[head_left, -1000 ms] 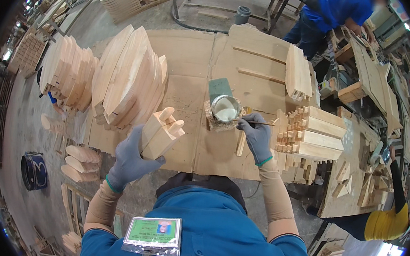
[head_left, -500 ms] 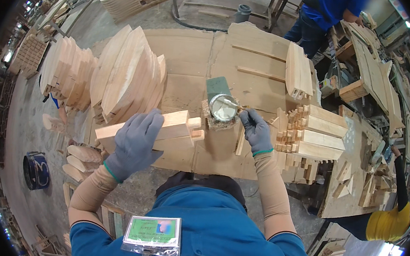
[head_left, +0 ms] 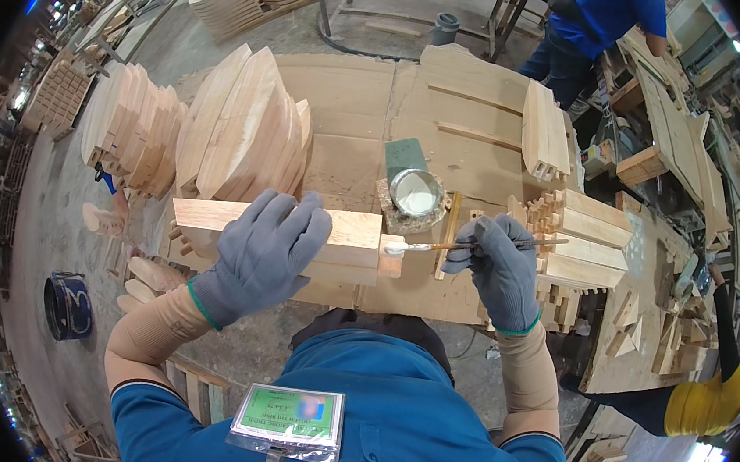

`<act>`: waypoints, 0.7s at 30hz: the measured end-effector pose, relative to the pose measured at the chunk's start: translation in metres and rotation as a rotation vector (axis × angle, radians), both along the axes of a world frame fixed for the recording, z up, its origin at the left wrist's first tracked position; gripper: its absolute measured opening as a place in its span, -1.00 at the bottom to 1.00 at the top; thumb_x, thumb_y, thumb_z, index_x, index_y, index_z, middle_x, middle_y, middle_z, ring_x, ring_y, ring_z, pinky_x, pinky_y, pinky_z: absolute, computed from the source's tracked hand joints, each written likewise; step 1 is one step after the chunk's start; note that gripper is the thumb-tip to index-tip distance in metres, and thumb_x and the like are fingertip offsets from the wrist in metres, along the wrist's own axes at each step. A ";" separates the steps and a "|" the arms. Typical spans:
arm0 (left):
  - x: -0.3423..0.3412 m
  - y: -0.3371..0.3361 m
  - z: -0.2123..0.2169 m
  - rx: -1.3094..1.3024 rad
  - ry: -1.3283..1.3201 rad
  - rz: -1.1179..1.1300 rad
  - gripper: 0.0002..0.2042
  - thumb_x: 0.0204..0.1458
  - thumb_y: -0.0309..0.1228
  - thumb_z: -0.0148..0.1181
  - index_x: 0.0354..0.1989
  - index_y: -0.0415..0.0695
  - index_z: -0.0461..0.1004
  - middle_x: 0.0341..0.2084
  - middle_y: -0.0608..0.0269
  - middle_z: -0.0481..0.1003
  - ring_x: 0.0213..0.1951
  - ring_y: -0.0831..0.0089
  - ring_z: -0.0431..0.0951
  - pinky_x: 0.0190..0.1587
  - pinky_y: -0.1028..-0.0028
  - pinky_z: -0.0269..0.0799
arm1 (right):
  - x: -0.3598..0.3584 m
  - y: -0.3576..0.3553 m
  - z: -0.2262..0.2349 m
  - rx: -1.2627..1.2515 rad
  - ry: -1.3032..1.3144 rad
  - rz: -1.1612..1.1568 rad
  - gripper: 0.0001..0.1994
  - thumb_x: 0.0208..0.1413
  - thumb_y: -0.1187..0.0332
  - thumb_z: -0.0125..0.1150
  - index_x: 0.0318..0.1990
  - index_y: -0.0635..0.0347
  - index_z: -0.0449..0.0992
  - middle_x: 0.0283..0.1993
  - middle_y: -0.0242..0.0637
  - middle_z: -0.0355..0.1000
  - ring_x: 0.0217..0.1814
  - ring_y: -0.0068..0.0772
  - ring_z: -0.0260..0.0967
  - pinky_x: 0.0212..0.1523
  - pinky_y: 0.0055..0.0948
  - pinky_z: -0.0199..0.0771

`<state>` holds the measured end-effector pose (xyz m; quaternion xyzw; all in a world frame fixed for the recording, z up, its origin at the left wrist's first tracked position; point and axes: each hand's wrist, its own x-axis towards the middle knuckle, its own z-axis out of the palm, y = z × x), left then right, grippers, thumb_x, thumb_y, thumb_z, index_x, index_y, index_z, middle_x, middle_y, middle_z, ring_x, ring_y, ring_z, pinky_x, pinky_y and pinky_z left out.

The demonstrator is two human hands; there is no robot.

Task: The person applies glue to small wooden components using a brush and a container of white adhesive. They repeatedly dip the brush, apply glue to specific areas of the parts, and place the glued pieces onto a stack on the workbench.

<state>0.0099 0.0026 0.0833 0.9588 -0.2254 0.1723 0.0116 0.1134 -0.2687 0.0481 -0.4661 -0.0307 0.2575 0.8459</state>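
My left hand [head_left: 263,261], in a grey glove, grips a pair of pale wooden pieces [head_left: 353,245] side by side, with tenons [head_left: 391,266] sticking out at their right end. In my right hand [head_left: 503,273], also gloved, the fingers are closed round a thin brush [head_left: 441,247]. Its tip, coated in white, touches the upper tenon. Beyond the brush stands an open round can [head_left: 415,193] of white, glue-like liquid, with a green flat piece [head_left: 404,157] behind it.
Tall stacks of curved boards [head_left: 243,127] stand on the cardboard-covered table [head_left: 346,97] at left. Tenoned pieces [head_left: 585,241] are piled at right, with more boards [head_left: 544,132] behind them. A co-worker in blue [head_left: 604,23] is at the far right; another's yellow sleeve [head_left: 703,403] shows nearer.
The brush has moved from the can to the tenon, toward me. My left hand has levelled the wooden pieces and shifted them slightly right.
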 end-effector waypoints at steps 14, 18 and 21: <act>-0.013 0.004 0.005 -0.010 -0.014 -0.004 -0.32 -0.59 -0.51 0.30 -0.07 -0.30 0.28 -0.13 -0.10 0.43 -0.21 0.09 0.48 -0.08 0.22 0.44 | -0.021 -0.002 0.008 0.002 -0.083 0.054 -0.86 -0.04 0.69 0.16 -0.41 0.26 0.36 -0.25 -0.04 0.46 -0.23 -0.24 0.52 -0.14 -0.30 0.62; -0.015 0.006 0.004 -0.015 0.007 -0.015 -0.32 -0.59 -0.51 0.29 -0.07 -0.30 0.28 -0.13 -0.09 0.44 -0.20 0.10 0.48 -0.08 0.23 0.44 | -0.030 -0.010 0.007 0.032 -0.107 0.092 -0.83 -0.07 0.72 0.16 -0.42 0.26 0.36 -0.28 -0.04 0.47 -0.24 -0.23 0.53 -0.16 -0.30 0.62; -0.015 0.009 0.002 -0.028 -0.009 -0.012 -0.31 -0.59 -0.50 0.31 -0.06 -0.29 0.27 -0.12 -0.08 0.43 -0.20 0.10 0.48 -0.08 0.22 0.44 | -0.036 -0.016 0.009 0.010 -0.121 0.078 -0.83 -0.07 0.73 0.16 -0.43 0.26 0.36 -0.28 -0.04 0.47 -0.25 -0.25 0.53 -0.17 -0.31 0.62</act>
